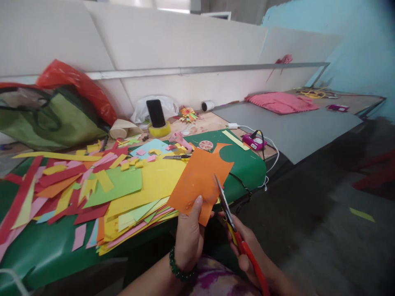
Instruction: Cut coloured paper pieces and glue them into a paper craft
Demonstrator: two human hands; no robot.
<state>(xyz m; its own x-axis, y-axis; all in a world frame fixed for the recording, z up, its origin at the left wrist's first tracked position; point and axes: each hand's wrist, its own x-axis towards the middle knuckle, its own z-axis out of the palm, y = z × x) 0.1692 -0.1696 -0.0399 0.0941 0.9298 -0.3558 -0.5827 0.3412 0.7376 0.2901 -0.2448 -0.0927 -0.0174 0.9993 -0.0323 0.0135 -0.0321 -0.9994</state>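
Observation:
My left hand (191, 236) pinches a sheet of orange paper (202, 172) at its lower edge, thumb on top. A faint round outline is drawn on the paper. Closed around the red and yellow handles of a pair of scissors (226, 203) is my right hand (247, 246). The scissor blades reach up to the right part of the orange sheet, near the drawn outline. Just behind the sheet lie a utility knife (177, 157) and a curved orange scrap (221, 147) on the green table cover (247, 174).
Coloured paper strips (64, 176) and stacked sheets (138, 218) spread over the left side. A phone (156, 113) leans on a yellow tape roll (159, 129). A purple power socket (254, 141) with cables sits right, and a green bag (58, 119) far left.

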